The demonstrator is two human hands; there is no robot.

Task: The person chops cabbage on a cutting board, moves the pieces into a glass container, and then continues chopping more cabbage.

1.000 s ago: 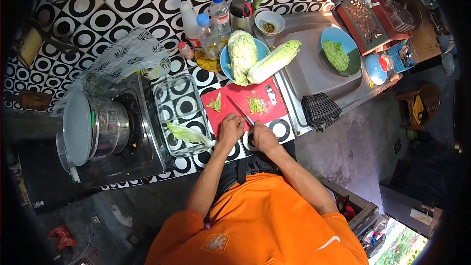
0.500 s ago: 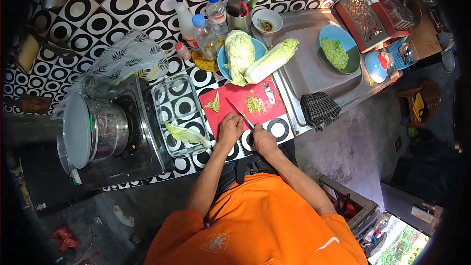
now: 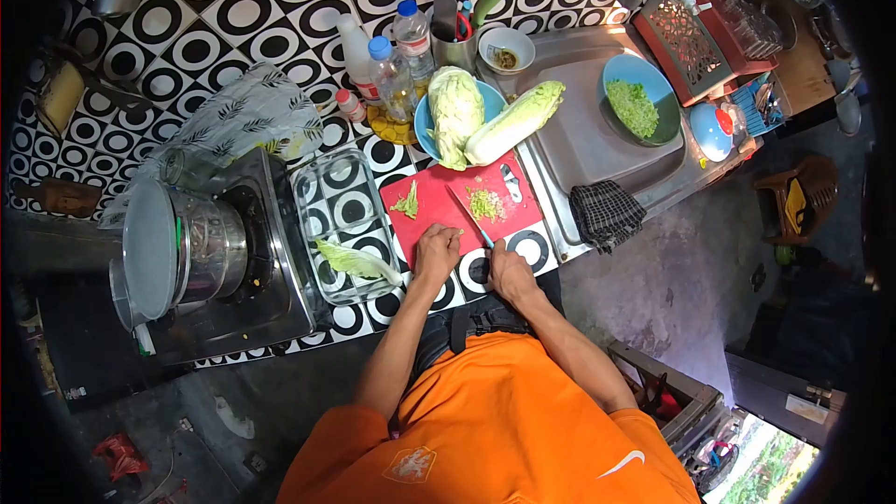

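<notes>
My right hand point(image 3: 511, 273) grips a kitchen knife point(image 3: 472, 217) by its light blue handle, the blade slanting up and left over the red cutting board point(image 3: 425, 185). On the board's lower left rests my left hand point(image 3: 438, 253), fingers curled together; whatever they pinch is too small to make out. Finely chopped cabbage point(image 3: 485, 205) lies just right of the blade. Left of it is a small bunch of green leaf scraps point(image 3: 407, 201). Two napa cabbages, one upright point(image 3: 455, 117) and one slanted point(image 3: 518, 123), sit in a blue bowl point(image 3: 425, 123) behind the board.
A glass dish point(image 3: 346, 198) holding one cabbage leaf point(image 3: 355, 261) stands left of the board, beside the stove with a pot point(image 3: 213, 243). Right are the sink point(image 3: 583, 149), a dark cloth point(image 3: 607, 215) and a bowl of shredded greens point(image 3: 644, 79). Bottles point(image 3: 390, 79) stand behind.
The knife and my right hand have shifted slightly right, so the blade is farther from my left hand and closer to the chopped cabbage. My left hand stays nearly in place.
</notes>
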